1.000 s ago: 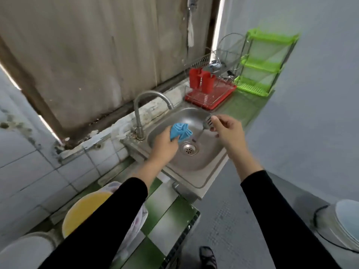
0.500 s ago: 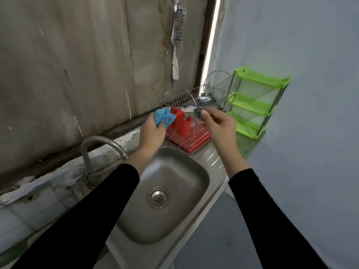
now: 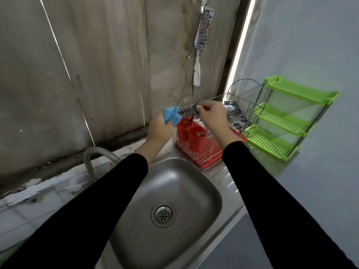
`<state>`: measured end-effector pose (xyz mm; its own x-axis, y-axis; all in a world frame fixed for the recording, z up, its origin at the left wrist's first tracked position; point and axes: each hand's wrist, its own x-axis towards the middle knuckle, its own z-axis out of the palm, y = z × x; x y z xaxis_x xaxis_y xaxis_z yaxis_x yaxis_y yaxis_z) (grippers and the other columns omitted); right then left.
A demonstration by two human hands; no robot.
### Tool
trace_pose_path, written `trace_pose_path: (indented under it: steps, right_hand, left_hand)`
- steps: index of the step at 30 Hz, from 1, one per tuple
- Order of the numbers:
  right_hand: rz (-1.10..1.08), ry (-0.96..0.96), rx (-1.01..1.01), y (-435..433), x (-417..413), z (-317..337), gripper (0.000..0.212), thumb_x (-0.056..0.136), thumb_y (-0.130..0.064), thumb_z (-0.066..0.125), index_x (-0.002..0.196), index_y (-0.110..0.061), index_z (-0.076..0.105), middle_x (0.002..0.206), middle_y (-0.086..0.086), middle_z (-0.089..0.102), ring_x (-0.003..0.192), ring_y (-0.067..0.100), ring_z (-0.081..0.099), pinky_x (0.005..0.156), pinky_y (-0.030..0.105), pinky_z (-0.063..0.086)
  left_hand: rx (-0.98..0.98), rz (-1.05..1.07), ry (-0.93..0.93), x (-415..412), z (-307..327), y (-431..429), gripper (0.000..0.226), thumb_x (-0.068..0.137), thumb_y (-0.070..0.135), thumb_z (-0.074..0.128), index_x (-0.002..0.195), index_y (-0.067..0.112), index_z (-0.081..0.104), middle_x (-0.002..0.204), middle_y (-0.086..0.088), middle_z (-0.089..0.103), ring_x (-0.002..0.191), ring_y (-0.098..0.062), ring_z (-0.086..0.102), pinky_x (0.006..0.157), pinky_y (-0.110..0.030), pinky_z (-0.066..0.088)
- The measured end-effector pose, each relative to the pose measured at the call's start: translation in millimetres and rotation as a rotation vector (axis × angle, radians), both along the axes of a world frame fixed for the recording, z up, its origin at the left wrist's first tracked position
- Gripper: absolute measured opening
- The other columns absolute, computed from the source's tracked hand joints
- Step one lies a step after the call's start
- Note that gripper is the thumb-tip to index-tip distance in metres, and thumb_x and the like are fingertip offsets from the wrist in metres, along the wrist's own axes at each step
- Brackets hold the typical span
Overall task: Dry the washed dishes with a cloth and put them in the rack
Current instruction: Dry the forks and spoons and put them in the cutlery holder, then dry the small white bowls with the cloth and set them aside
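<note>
**sudsy_k:** ok, what have we got in front of us, big stuff first?

**rackrat:** We're standing over the steel sink (image 3: 184,187), with the faucet (image 3: 91,158) at its back left. On the counter (image 3: 223,177) to the right of the basin there's the dish rack (image 3: 206,152), wire frame on a red tray. Just past it, in the corner, is a green shelf (image 3: 287,117) with three tiers. A bigger lid (image 3: 246,98) stands upright at the rack's far end, and two red cutlery cups (image 3: 194,138) sit at the near left of the rack with a few handles poking out.

**sudsy_k:** and our hands?

**rackrat:** Both are up over the left end of the rack. Our left hand (image 3: 159,129) has its fingers wrapped round the blue cloth (image 3: 172,114), which is bunched up and sticks out of the top of the fist, just left of the red cups. Our right hand (image 3: 212,116) is pinching the dark knob (image 3: 194,110) of a glass lid (image 3: 187,102) between thumb and fingertips.

**sudsy_k:** so where's the lid exactly?

**rackrat:** It's upright over the back left of the rack, above the cups. The metal rim arcs up to the left of the hand. We can't tell whether its bottom edge is touching the wires, since the hand and cups hide that part. The cloth is close beside the lid but apart from it.
</note>
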<state>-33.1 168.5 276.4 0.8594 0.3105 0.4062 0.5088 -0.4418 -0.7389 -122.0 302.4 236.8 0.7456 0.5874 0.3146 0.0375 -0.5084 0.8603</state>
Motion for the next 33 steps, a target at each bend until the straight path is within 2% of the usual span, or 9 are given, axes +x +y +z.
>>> trace_pose_path:
  steps: [4,8,11,14,19,24,29,31,33]
  right_hand:
    - [-0.018,0.063,-0.168,13.6,15.9,1.5,0.017,0.098,-0.010,0.060,0.101,-0.001,0.074,0.096,0.009,0.067,0.084,0.015,0.056,0.075,0.020,0.040]
    - [-0.034,0.101,-0.267,18.6,24.3,-3.6,0.019,0.093,0.001,0.054,0.096,0.002,0.072,0.102,0.017,0.071,0.098,0.027,0.065,0.077,0.025,0.047]
    - [-0.023,0.130,-0.311,18.8,21.2,-3.6,0.027,0.094,0.002,0.048,0.107,0.006,0.072,0.112,0.023,0.069,0.106,0.033,0.065,0.093,0.037,0.053]
    - [-0.034,0.127,-0.303,18.8,12.3,-4.7,0.033,0.094,0.002,0.044,0.120,0.006,0.065,0.122,0.026,0.063,0.108,0.037,0.063,0.096,0.041,0.053]
    - [-0.014,-0.090,-0.335,15.9,-15.2,-9.3,0.039,0.094,0.000,0.047,0.130,-0.004,0.061,0.122,0.019,0.064,0.112,0.036,0.060,0.091,0.043,0.052]
    - [0.082,-0.378,-0.238,15.5,-56.5,-29.9,0.032,0.092,-0.003,0.050,0.119,0.000,0.066,0.108,0.020,0.067,0.098,0.037,0.061,0.082,0.040,0.049]
    - [0.095,-0.488,-0.187,7.3,-115.3,-72.2,0.027,0.089,-0.010,0.054,0.110,-0.002,0.069,0.098,0.015,0.069,0.086,0.034,0.061,0.072,0.040,0.050]
    - [0.103,-0.435,-0.175,7.5,-141.2,-89.3,0.029,0.089,-0.013,0.052,0.111,-0.003,0.069,0.099,0.014,0.070,0.087,0.034,0.062,0.073,0.042,0.053]
    - [0.111,-0.400,-0.163,9.8,-168.8,-104.0,0.027,0.088,-0.013,0.054,0.106,-0.002,0.071,0.096,0.016,0.071,0.085,0.036,0.063,0.074,0.042,0.053]
  left_hand:
    - [0.010,0.009,0.059,5.7,-11.2,5.1,0.028,0.096,0.010,0.049,0.123,0.010,0.058,0.104,-0.003,0.062,0.089,-0.018,0.056,0.075,-0.027,0.041]
    - [-0.002,0.032,0.110,6.3,-18.7,5.9,0.030,0.097,0.011,0.048,0.127,0.011,0.055,0.103,0.002,0.057,0.092,-0.016,0.052,0.077,-0.026,0.037]
    - [-0.023,0.037,0.131,6.1,-24.5,8.4,0.032,0.098,0.013,0.048,0.129,0.013,0.055,0.109,0.001,0.058,0.096,-0.015,0.053,0.079,-0.027,0.038]
    - [-0.022,0.034,0.115,1.2,-30.0,8.4,0.030,0.098,0.014,0.050,0.127,0.013,0.056,0.110,0.002,0.058,0.098,-0.014,0.054,0.080,-0.027,0.039]
    - [-0.023,0.036,0.049,-14.5,-46.6,5.3,0.034,0.094,0.006,0.054,0.126,0.014,0.058,0.110,0.005,0.058,0.101,-0.012,0.054,0.087,-0.025,0.042]
    - [-0.041,0.010,0.046,-45.4,-62.7,-0.5,0.034,0.093,0.006,0.054,0.126,0.015,0.058,0.112,0.002,0.061,0.102,-0.013,0.057,0.087,-0.024,0.043]
    - [-0.064,-0.061,0.061,-89.2,-82.9,-5.8,0.023,0.095,0.006,0.054,0.116,0.013,0.060,0.104,0.002,0.062,0.094,-0.013,0.058,0.067,-0.007,0.039]
    - [-0.083,-0.053,0.068,-113.8,-94.2,-4.2,0.020,0.094,0.005,0.055,0.110,0.015,0.061,0.102,0.001,0.065,0.093,-0.016,0.061,0.072,-0.012,0.044]
    - [-0.133,-0.055,0.077,-141.8,-106.1,-1.7,0.020,0.092,0.004,0.057,0.110,0.012,0.062,0.104,-0.005,0.068,0.096,-0.022,0.064,0.081,-0.029,0.052]
